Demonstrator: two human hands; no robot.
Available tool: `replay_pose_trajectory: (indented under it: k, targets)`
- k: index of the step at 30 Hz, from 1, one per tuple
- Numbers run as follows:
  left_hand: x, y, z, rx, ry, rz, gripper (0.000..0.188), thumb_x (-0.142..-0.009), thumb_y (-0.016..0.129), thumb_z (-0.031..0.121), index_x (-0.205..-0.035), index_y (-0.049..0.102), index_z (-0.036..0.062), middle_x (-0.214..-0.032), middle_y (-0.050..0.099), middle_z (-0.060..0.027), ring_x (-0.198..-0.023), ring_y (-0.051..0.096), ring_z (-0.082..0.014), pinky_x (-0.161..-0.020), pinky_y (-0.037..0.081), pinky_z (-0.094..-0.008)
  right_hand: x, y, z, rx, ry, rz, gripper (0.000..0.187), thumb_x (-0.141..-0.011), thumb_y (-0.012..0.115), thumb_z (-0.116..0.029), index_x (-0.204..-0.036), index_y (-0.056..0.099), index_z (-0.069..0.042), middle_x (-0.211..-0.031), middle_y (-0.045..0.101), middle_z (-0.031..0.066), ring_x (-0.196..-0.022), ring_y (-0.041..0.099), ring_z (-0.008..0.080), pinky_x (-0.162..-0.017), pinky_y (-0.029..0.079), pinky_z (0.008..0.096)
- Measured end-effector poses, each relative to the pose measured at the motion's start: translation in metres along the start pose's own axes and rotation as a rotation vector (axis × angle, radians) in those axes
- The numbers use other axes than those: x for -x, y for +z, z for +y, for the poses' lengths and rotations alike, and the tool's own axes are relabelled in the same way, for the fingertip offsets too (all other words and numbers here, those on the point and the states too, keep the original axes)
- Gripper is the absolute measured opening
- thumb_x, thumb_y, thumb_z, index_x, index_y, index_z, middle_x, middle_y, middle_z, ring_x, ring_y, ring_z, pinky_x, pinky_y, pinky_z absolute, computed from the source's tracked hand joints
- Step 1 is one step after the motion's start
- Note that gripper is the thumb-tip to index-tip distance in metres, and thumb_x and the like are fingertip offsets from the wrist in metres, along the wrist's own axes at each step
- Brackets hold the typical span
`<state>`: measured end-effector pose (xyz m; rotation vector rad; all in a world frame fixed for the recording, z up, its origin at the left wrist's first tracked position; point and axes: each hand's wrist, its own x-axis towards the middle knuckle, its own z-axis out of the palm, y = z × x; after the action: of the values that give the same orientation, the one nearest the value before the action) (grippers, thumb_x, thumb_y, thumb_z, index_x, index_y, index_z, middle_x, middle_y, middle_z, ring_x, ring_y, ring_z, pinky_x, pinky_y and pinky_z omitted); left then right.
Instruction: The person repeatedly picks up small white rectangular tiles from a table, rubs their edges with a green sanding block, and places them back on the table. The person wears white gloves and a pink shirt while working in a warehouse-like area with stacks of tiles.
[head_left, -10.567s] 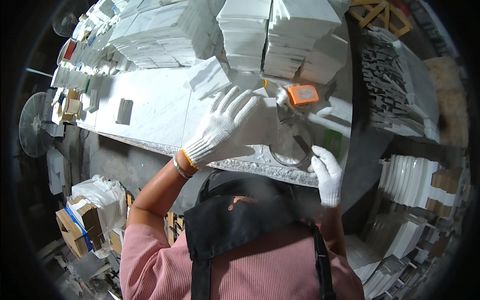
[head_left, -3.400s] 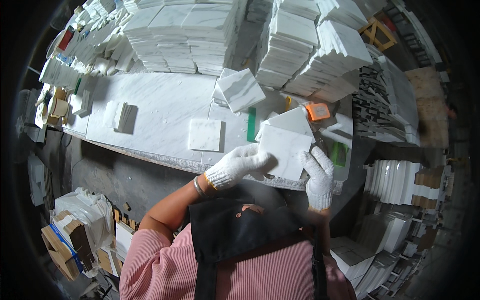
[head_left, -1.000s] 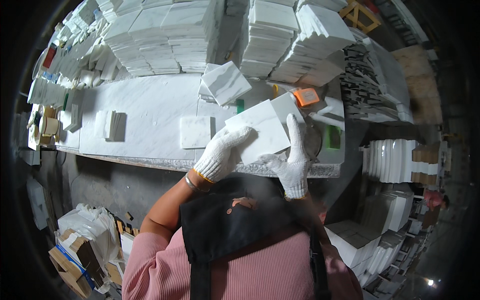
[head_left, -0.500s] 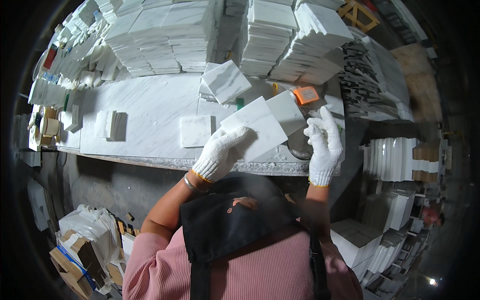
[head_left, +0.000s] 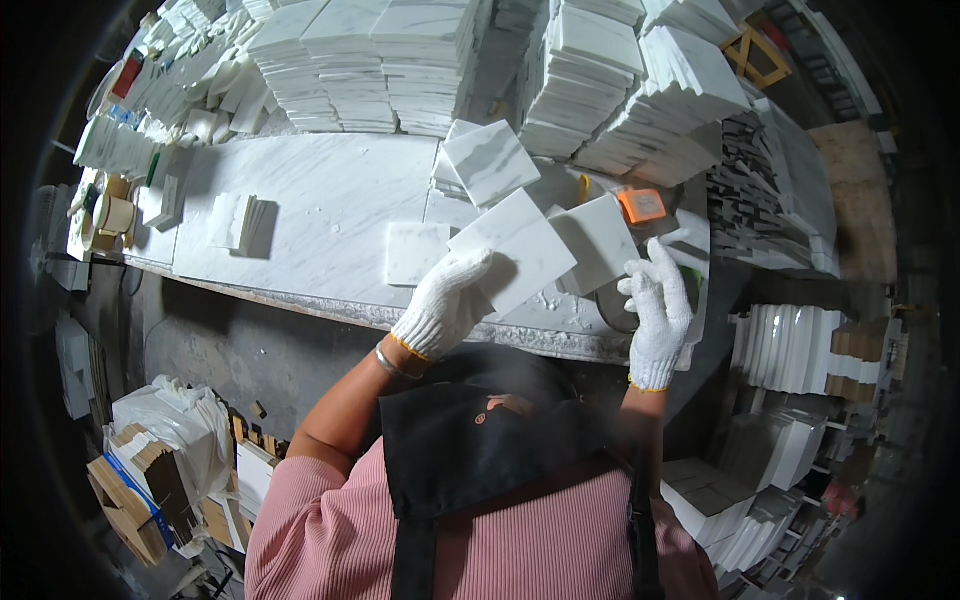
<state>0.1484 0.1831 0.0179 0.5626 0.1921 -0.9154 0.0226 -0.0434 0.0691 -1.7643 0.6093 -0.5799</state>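
Note:
A square white marble tile with grey veins [head_left: 525, 245] is held at its near left edge by my left hand [head_left: 445, 300], which wears a white knitted glove. My right hand [head_left: 662, 315], gloved alike, holds nothing; its fingers are partly bent and apart over the right end of the bench. Just beyond it lies an orange boxy thing [head_left: 643, 206] with a printed face. Another marble tile [head_left: 600, 240] rests between the held one and the orange thing, partly covered. A veined tile [head_left: 490, 163] lies askew on a small pile behind, and a smaller tile [head_left: 417, 252] sits left of my left hand.
Tall stacks of marble tiles [head_left: 425, 70] line the back of the marble-topped bench [head_left: 320, 200]. A short row of tiles [head_left: 235, 222] stands at its left. Dark-gapped stacked pieces [head_left: 745, 190] rise beyond the right end. Cartons and plastic wrap [head_left: 180, 440] lie lower left.
The whole view has shifted and tilted slightly. My left hand still grips the marble tile, and my right hand stays free near the orange thing with its fingers apart.

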Motion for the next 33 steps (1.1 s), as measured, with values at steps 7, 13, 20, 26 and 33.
replay_pose_trajectory:
  k: [7, 13, 20, 26, 33]
  targets:
    - [-0.011, 0.018, -0.01, -0.074, -0.054, -0.14, 0.045, -0.101, 0.059, 0.023, -0.14, 0.05, 0.0025, -0.129, 0.063, -0.0103, -0.12, 0.061, -0.0245, -0.104, 0.049, -0.0405, 0.009, 0.013, 0.0, -0.041, 0.094, -0.165, 0.065, -0.095, 0.072, -0.022, -0.153, 0.045, -0.008, -0.128, 0.063, 0.0094, -0.093, 0.058, 0.0073, -0.079, 0.049, 0.0234]
    - [-0.02, 0.06, -0.003, -0.476, -0.243, -0.359, 0.061, -0.101, 0.059, 0.037, -0.143, 0.046, -0.0042, -0.121, 0.067, -0.014, -0.107, 0.067, -0.0246, -0.088, 0.055, -0.0376, -0.021, -0.008, 0.02, -0.233, 0.089, -0.027, 0.056, -0.089, 0.069, -0.002, -0.143, 0.055, -0.002, -0.128, 0.063, 0.0104, -0.105, 0.061, 0.0109, -0.089, 0.052, 0.0259]
    - [-0.027, 0.058, 0.007, -1.075, 0.1, -0.096, 0.066, -0.092, 0.074, 0.031, -0.146, 0.048, 0.0023, -0.115, 0.069, -0.012, -0.095, 0.07, -0.0193, -0.081, 0.054, -0.0299, -0.053, -0.039, 0.033, -0.018, 0.114, -0.062, 0.055, -0.092, 0.069, -0.009, -0.145, 0.055, -0.008, -0.11, 0.067, 0.0061, -0.092, 0.062, 0.0105, -0.081, 0.052, 0.0247]
    - [-0.048, 0.075, 0.005, -1.876, 0.895, -0.248, 0.064, -0.079, 0.082, 0.03, -0.133, 0.059, 0.0061, -0.123, 0.066, -0.0146, -0.113, 0.063, -0.035, -0.092, 0.051, -0.0424, -0.074, -0.055, 0.022, 0.227, 0.215, 0.0, 0.044, -0.098, 0.066, -0.017, -0.141, 0.059, -0.007, -0.087, 0.063, -0.0013, -0.063, 0.053, 0.0035, -0.051, 0.043, 0.0193]
    - [-0.069, 0.099, 0.002, -2.07, 0.749, -0.314, 0.095, -0.062, 0.09, 0.046, -0.143, 0.053, 0.0107, -0.152, 0.046, -0.0183, -0.141, 0.042, -0.0416, -0.113, 0.039, -0.0511, -0.106, -0.095, 0.048, 0.507, -0.177, 0.003, 0.035, -0.094, 0.068, -0.016, -0.129, 0.066, -0.009, -0.105, 0.074, 0.0121, -0.09, 0.072, 0.0222, -0.08, 0.055, 0.0332]
